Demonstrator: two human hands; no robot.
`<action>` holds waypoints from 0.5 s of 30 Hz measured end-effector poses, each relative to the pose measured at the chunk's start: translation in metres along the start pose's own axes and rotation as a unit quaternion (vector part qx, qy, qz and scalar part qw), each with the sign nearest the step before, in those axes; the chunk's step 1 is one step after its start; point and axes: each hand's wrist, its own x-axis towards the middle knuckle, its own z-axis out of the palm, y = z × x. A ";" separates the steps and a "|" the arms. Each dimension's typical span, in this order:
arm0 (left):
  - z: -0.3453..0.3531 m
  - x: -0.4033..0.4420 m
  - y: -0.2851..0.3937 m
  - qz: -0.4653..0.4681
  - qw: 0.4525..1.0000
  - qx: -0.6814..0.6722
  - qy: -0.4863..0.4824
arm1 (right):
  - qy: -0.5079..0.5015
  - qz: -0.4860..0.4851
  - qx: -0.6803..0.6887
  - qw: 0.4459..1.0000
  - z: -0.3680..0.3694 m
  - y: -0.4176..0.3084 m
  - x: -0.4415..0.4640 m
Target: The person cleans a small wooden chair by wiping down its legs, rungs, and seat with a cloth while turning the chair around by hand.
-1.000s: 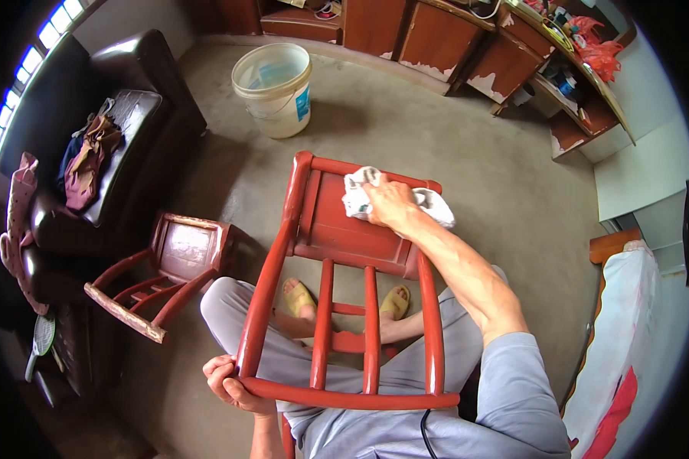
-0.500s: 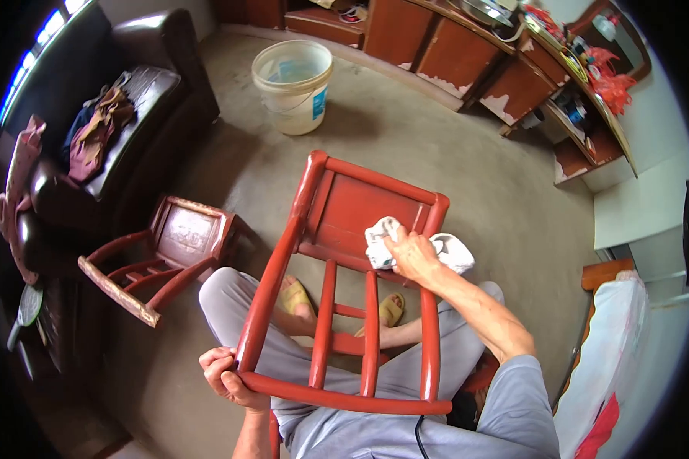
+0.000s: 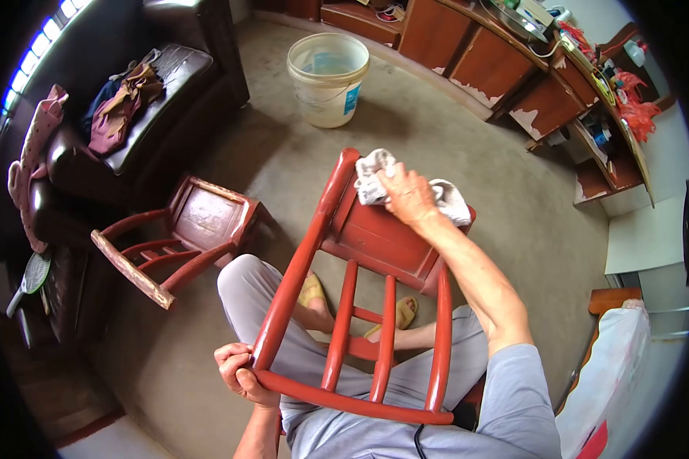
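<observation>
A small red wooden chair (image 3: pixel 386 239) stands between my legs, its slatted back towards me and its seat farther off. My left hand (image 3: pixel 241 372) is closed around the left end of the chair's top rail. With my right hand (image 3: pixel 410 195) I press a white cloth (image 3: pixel 375 177) on the far part of the seat. One end of that cloth hangs out to the right of my fingers, near the seat's far right corner. The hand and cloth cover part of the seat's far edge.
A white bucket (image 3: pixel 329 80) stands on the floor beyond the chair. At left is a second, worn small chair (image 3: pixel 207 214), by a dark leather sofa (image 3: pixel 191 73) bearing clothes. A racket (image 3: pixel 31 279) leans there. Peeling red cabinets (image 3: pixel 497 73) line the far right.
My right hand and the cloth have moved across the seat, away from me, to its far edge. My left hand keeps its hold on the rail. The whole view has shifted slightly.
</observation>
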 end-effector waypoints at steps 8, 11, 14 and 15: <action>0.002 0.006 0.001 0.016 1.000 0.007 -0.015 | -0.031 0.139 0.049 0.989 -0.013 0.075 -0.107; 0.002 0.005 -0.001 0.012 1.000 0.000 -0.011 | -0.022 0.196 0.062 0.978 -0.021 0.082 -0.143; 0.002 0.003 -0.001 0.006 1.000 -0.012 -0.006 | -0.016 0.232 0.076 0.970 -0.018 0.079 -0.152; 0.002 0.003 -0.001 0.002 1.000 -0.017 -0.010 | -0.008 0.249 0.082 0.965 -0.016 0.077 -0.149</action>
